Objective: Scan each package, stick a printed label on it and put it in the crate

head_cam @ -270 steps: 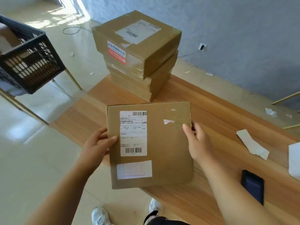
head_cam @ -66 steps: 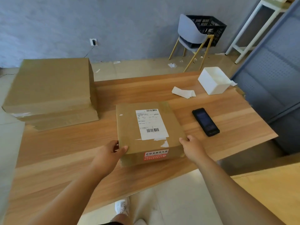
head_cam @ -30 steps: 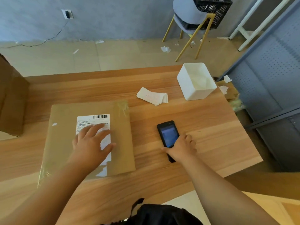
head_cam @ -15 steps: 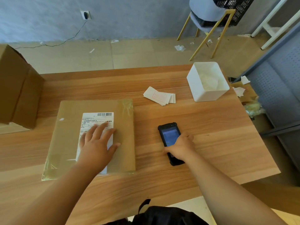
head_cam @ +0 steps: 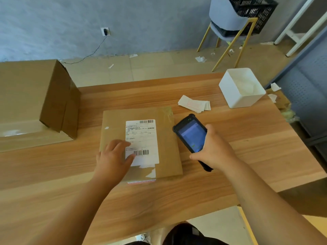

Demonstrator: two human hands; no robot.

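Package lies flat on the bench, shipping label up. Your left hand rests open on it; your right hand grips the handheld scanner just beside it. Scan likely pending; printed labels untouched, crate on the far chair.

**Readable print: one shipping label, mostly too small**

The white shipping label on top of the flat package carries one barcode at its far right corner and another near its lower edge. Beside the upper barcode, four bold Chinese characters read 业务类型. The finer lines are too small to read. A red strip on the package's near side is illegible.
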